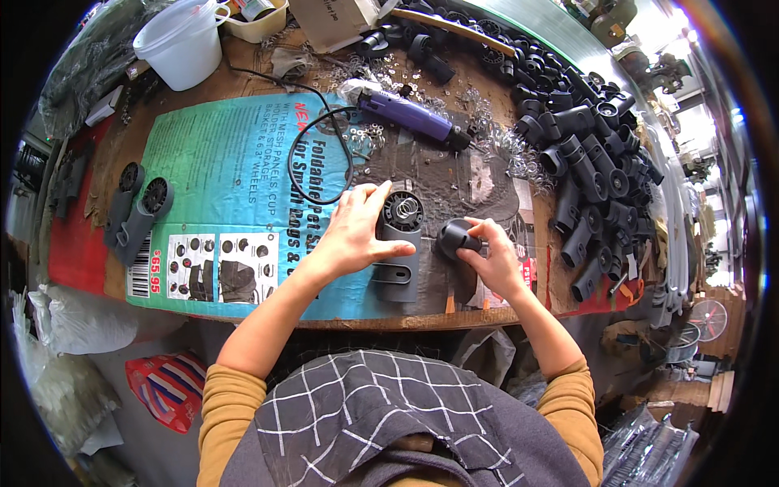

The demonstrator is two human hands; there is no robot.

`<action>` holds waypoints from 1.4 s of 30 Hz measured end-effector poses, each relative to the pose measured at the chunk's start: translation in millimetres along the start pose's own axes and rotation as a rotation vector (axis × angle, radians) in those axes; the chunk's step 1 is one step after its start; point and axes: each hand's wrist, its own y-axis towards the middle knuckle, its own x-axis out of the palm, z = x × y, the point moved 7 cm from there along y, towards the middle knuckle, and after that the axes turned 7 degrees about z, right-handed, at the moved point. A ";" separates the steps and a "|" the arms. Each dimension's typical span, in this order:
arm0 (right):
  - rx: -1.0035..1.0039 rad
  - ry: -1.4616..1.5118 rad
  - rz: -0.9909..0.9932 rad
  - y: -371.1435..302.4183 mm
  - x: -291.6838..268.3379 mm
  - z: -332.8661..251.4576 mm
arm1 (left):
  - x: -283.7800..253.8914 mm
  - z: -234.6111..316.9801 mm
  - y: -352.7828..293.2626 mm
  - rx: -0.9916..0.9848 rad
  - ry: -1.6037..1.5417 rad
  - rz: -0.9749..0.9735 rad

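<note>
Here's the grey bracket (403, 290) on the desk (373, 321), long axis pointing away from the person, a coil spring (406, 210) at its round far end. The left hand (357, 230) is nearer, thumb and forefinger spread wide at its left edge. Just off its right side, the right hand (493, 253) pinches a black cap (452, 238); beyond lies a purple power driver (414, 119).

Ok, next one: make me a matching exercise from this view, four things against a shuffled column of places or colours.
Things
1. Electric screwdriver
2. Plastic bucket
3. Coil spring
4. Dark rounded fitting

Places or colours
A. On the round end of the grey bracket
B. White
C. Between the right hand's thumb and fingers
D. Purple body

Pairs: 1-D, 2-B, 3-A, 4-C.
</note>
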 end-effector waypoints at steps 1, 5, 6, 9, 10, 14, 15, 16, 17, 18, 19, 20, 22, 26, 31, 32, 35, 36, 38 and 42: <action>0.108 -0.051 -0.034 0.5 3.0 8.5 | 3.5 -2.3 0.3 0.002 0.023 0.023; -0.124 0.140 0.161 11.8 -11.1 -29.7 | 15.3 -9.6 -1.8 -0.033 0.084 -0.003; -0.178 0.169 0.156 15.9 -9.0 -42.3 | 15.4 -9.9 -3.0 -0.036 0.092 -0.001; -0.350 0.062 0.023 26.0 9.5 -77.3 | 13.2 -10.4 -6.3 -0.052 0.068 0.015; -0.388 0.071 0.018 29.6 15.6 -84.7 | 13.1 -10.9 -7.2 -0.059 0.059 0.015; -0.312 -0.092 -0.134 42.1 44.1 -80.3 | 10.6 -10.5 -6.9 -0.029 0.033 0.070; -0.363 -0.070 -0.139 42.7 45.0 -81.4 | 8.6 -11.0 -5.7 -0.016 0.029 0.087; -0.355 -0.070 -0.168 43.4 47.3 -77.9 | 7.5 -11.6 -4.1 -0.011 -0.021 0.086; -0.311 -0.089 -0.202 45.1 48.7 -71.5 | 7.0 -14.6 -1.0 -0.030 -0.061 0.060; -0.295 -0.086 -0.237 45.4 50.8 -67.6 | 4.4 -11.9 1.3 0.024 -0.066 0.063; -0.292 -0.068 -0.249 46.5 50.4 -65.1 | 6.5 -13.2 4.7 0.020 -0.046 -0.006; -0.255 -0.071 -0.289 46.9 52.7 -60.3 | 5.7 -12.9 7.7 0.029 -0.050 -0.033; -0.189 0.003 -0.320 46.0 56.9 -54.1 | 9.4 -14.2 12.7 -0.008 -0.023 -0.156; -0.077 0.295 -0.230 35.0 67.7 -44.8 | 8.0 -7.4 20.8 -0.061 0.026 -0.225; -0.120 0.371 -0.107 24.7 72.9 -25.1 | 15.1 -7.9 34.3 -0.363 -0.086 -0.423; -0.104 0.406 -0.127 24.5 75.5 -19.7 | 16.2 -11.5 38.0 -0.490 -0.105 -0.421; -0.010 0.638 -0.128 20.3 76.4 -6.5 | 27.7 -10.1 35.8 -0.747 -0.232 -0.414; 0.116 0.685 -0.124 16.9 77.9 1.8 | 32.6 -6.7 32.4 -0.796 -0.309 -0.392; 0.194 0.912 -0.076 5.5 73.6 1.1 | 39.8 2.9 22.5 -0.826 -0.503 -0.343; 0.472 1.276 -0.260 -21.1 75.7 -19.8 | 27.6 39.0 10.0 -0.489 -0.806 -0.302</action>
